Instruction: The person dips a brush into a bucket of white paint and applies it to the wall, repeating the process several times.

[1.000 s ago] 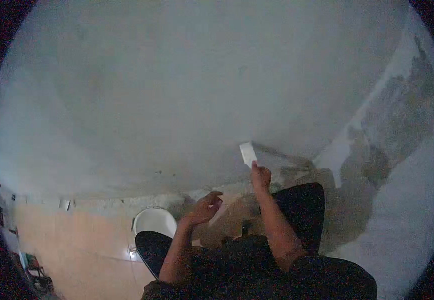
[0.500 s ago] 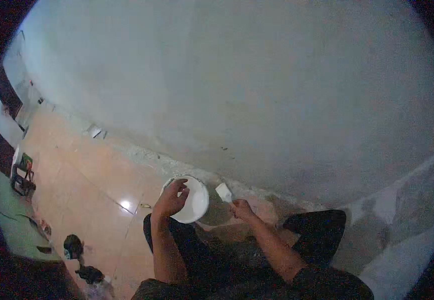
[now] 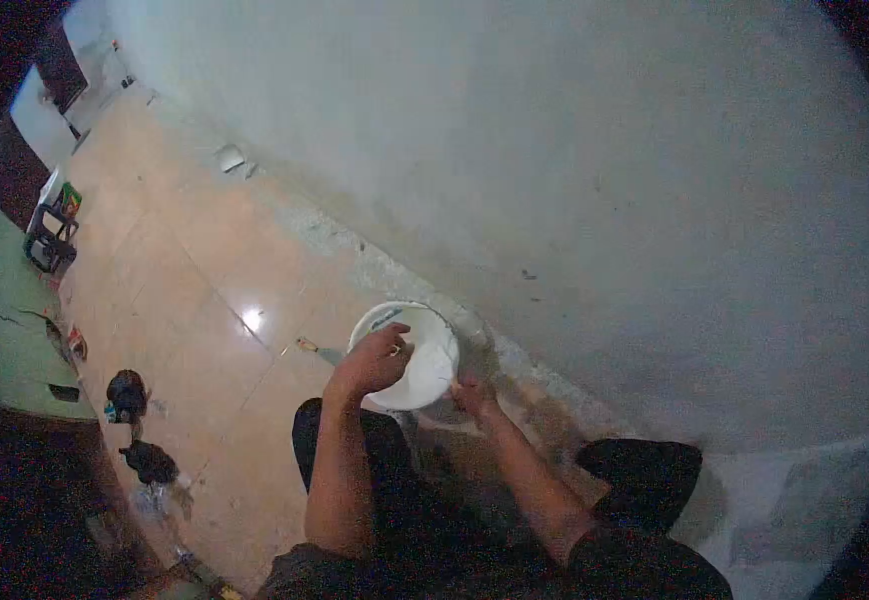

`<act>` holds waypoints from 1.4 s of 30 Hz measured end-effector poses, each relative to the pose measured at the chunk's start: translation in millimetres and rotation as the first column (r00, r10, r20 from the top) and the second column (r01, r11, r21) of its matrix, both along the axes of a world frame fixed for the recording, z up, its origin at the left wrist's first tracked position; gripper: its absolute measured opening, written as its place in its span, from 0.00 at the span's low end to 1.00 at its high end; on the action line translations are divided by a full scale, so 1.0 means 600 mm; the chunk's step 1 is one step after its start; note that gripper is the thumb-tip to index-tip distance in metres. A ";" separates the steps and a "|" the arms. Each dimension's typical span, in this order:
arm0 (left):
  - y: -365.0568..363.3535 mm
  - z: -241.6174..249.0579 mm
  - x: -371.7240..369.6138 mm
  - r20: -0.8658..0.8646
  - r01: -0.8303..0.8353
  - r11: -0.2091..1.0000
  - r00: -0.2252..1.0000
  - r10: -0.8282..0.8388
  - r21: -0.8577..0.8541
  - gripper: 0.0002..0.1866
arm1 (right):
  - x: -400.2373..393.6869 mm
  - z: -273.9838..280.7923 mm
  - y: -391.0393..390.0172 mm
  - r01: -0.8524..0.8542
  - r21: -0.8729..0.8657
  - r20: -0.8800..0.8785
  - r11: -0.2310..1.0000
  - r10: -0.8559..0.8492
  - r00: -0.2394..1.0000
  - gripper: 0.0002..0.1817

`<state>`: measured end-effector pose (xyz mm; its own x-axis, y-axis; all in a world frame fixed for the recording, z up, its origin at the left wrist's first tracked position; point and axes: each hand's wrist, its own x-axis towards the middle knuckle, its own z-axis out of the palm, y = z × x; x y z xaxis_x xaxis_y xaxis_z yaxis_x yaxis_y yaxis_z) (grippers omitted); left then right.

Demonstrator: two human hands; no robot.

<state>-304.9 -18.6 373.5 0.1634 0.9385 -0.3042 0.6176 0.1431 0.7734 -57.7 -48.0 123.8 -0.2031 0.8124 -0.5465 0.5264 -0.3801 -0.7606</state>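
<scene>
A white bucket (image 3: 357, 330) stands on the floor near the foot of the wall, with white paste inside. My left hand (image 3: 377, 362) is over the bucket's left side, fingers apart and partly bent, with nothing plainly held. At the bucket's right rim, my right hand (image 3: 471, 396) is closed round the handle of a putty knife. Its white-coated blade blends into the white of the bucket and is hard to make out. Another putty knife (image 3: 327, 354) with a light handle lies on the floor, left of the bucket.
A pale wall (image 3: 575, 180) rises ahead, with a rough strip (image 3: 385, 270) along its base. Tiled floor (image 3: 185, 290) stretches left. Dark bundles (image 3: 127, 395), a black-framed object (image 3: 52, 238) and a flat square piece (image 3: 231, 157) lie there. My knees are either side of the work spot.
My right hand has brought the putty knife from beside the bucket to its right rim. My left hand stays over the bucket. The view has turned, showing more floor at left.
</scene>
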 end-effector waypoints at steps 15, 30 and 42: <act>0.040 -0.006 0.010 0.076 -0.138 0.989 0.987 0.142 -0.053 0.22 | -0.120 0.032 0.087 -0.034 0.490 0.176 0.871 -0.060 0.983 0.11; 0.053 -0.017 0.017 0.009 -0.114 0.988 0.993 0.116 -0.106 0.22 | -0.136 -0.167 0.093 -0.150 0.336 0.061 0.930 0.137 0.989 0.08; 0.050 -0.017 0.015 -0.022 -0.087 0.987 0.996 0.084 -0.135 0.22 | -0.157 -0.064 0.056 -0.368 0.317 0.180 0.874 0.326 0.928 0.08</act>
